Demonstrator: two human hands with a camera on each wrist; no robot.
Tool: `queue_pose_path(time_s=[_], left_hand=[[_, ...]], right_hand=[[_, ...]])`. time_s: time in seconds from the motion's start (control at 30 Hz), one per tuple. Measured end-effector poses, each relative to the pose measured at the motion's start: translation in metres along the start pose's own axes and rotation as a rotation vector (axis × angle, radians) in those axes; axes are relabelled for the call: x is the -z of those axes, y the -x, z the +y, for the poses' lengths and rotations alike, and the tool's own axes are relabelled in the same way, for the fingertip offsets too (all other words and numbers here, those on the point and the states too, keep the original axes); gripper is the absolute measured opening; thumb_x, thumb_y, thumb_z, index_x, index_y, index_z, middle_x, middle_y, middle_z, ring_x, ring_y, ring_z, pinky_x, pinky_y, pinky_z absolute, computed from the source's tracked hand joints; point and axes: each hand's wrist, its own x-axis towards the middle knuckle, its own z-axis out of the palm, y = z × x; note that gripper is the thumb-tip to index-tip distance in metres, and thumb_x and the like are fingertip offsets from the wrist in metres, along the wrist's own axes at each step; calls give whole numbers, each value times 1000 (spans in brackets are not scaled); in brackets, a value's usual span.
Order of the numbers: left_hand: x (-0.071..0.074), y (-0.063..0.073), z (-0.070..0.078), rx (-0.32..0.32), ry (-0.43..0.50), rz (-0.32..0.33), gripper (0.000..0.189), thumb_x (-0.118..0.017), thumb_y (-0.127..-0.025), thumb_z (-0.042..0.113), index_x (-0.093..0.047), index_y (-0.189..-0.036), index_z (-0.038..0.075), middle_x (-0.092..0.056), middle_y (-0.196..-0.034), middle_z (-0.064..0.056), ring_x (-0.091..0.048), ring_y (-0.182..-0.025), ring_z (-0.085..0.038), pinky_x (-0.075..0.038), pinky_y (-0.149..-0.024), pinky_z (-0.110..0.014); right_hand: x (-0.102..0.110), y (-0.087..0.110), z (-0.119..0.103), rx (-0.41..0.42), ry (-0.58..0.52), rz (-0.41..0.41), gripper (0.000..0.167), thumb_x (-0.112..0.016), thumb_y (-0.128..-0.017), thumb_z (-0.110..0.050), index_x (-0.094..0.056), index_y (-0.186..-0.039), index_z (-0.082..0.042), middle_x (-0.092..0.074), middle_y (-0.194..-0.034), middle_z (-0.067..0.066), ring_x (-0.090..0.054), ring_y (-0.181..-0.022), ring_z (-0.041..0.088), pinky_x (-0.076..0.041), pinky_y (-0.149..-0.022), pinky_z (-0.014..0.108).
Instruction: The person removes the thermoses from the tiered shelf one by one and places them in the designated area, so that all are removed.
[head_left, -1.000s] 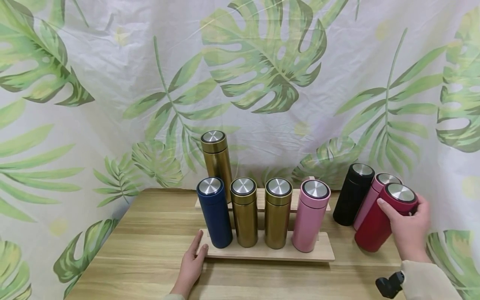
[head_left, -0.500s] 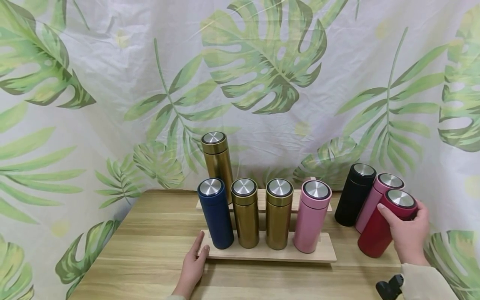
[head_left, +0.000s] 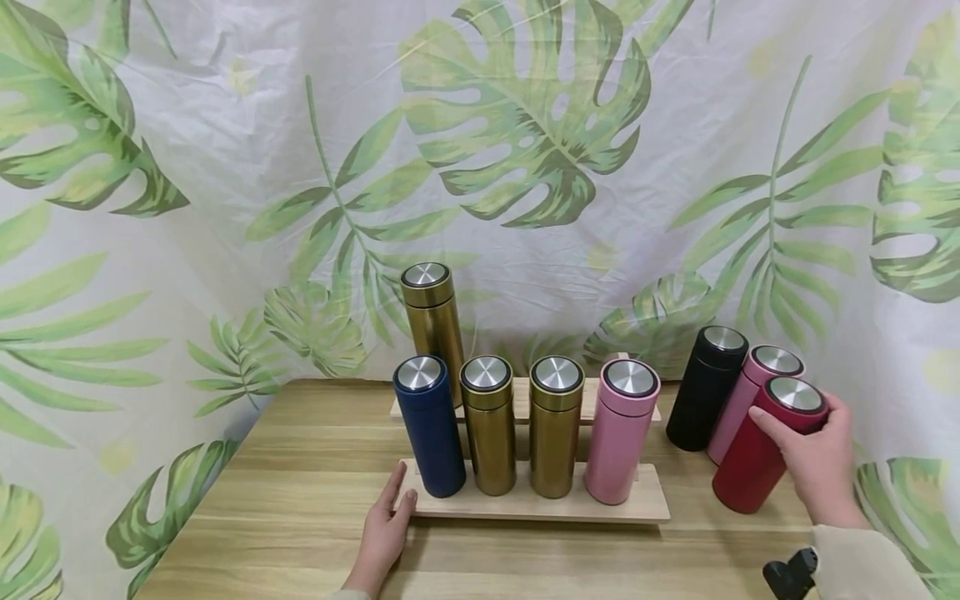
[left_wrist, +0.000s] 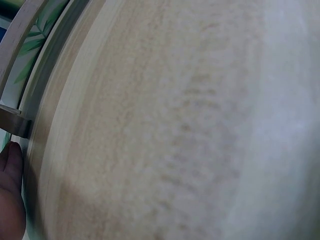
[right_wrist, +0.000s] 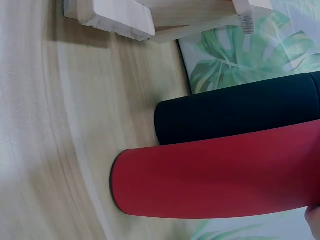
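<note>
At the right of the head view my right hand point(head_left: 817, 450) grips a red thermos bottle point(head_left: 753, 467) near its lid, thumb on the left side. The bottle stands close to upright; whether its base touches the table I cannot tell. Its red body point(right_wrist: 215, 175) fills much of the right wrist view. My left hand point(head_left: 384, 527) rests against the left end of a pale wooden rack's front shelf point(head_left: 525, 507), fingers extended. On that shelf stand a blue thermos point(head_left: 435, 442), two gold thermoses point(head_left: 491, 442) and a pink thermos point(head_left: 618, 450).
Behind the red bottle stand a black thermos point(head_left: 699, 404) and another pink thermos point(head_left: 738, 408), close together. A gold thermos point(head_left: 433, 325) stands on the rack's higher rear shelf point(head_left: 522, 400). A leaf-print cloth point(head_left: 525, 275) hangs behind the wooden table point(head_left: 285, 500).
The red thermos has shifted slightly toward me with my right hand still round it. My left hand and the bottles on the rack have stayed in place.
</note>
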Motion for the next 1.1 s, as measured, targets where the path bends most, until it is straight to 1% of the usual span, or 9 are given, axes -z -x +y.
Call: queue_pose_path(time_s=[0.03,0.2,0.27,0.3,0.5,0.7,0.73,0.83,1.1], left_hand=[[0,0,0,2,-1,-1,52,-49,-97,26,-34,-144,11,-34,-147,-10,-29,-135,-33,-28,-108,-50],[1,2,1,2,2,0,52,-50,-97,25,-34,-144,11,-34,-147,-11,-28,-135,-33,-28,-108,-50],[1,2,1,2,2,-2,52,-49,-97,26,-34,-144,11,-33,-147,-11,-28,-135,-33,-27,-108,-50],[1,2,1,2,2,-5,52,-49,-97,26,-33,-144,11,-33,-147,-11,-28,-135,-33,-27,-108,-50],[1,1,1,4,6,-10,52,-49,-97,25,-33,-144,10,-33,-147,-10,-27,-136,-32,-26,-109,-48],[1,2,3,5,14,-12,52,-50,-96,23,-33,-144,9,-33,-147,-11,-27,-136,-32,-26,-109,-48],[1,2,3,9,15,-14,52,-50,-97,23,-33,-144,9,-33,-147,-11,-27,-136,-32,-26,-109,-48],[1,2,3,15,16,-16,52,-50,-97,23,-33,-144,9,-33,-148,-11,-27,-136,-32,-26,-109,-48],[1,1,2,6,10,-12,53,-50,-97,24,-33,-144,10,-33,-147,-10,-27,-136,-30,-28,-108,-47]], right_hand=[[1,-1,-1,12,-11,-3,79,-72,-80,-26,-23,-141,-14,-38,-122,-4,-41,-105,7,-40,-72,4],[5,-4,-16,4,-76,13,76,-68,-83,-26,-22,-142,-14,-34,-123,-11,-35,-111,3,-33,-90,6],[6,-5,-25,-7,-102,18,75,-67,-84,-27,-21,-143,-15,-33,-126,-11,-32,-114,4,-29,-97,11],[7,-6,-29,-4,-115,19,74,-66,-84,-27,-21,-143,-16,-33,-124,-14,-31,-114,3,-27,-98,10],[12,-9,-57,-4,-158,43,73,-64,-84,-32,-21,-142,-22,-32,-126,-17,-24,-130,12,-18,-111,27],[14,-10,-85,-8,-209,47,71,-64,-85,-33,-22,-142,-24,-32,-131,-16,-19,-134,10,-18,-112,30],[14,-9,-90,-2,-217,44,70,-64,-85,-32,-22,-141,-24,-32,-130,-16,-19,-135,9,-21,-112,30],[13,-9,-103,37,-227,30,68,-62,-86,-31,-22,-141,-24,-33,-129,-16,-17,-137,9,-20,-112,28],[0,-9,-139,141,-371,7,60,-65,-84,-21,-32,-133,-22,-38,-124,-12,-25,-130,9,-17,-110,17]])
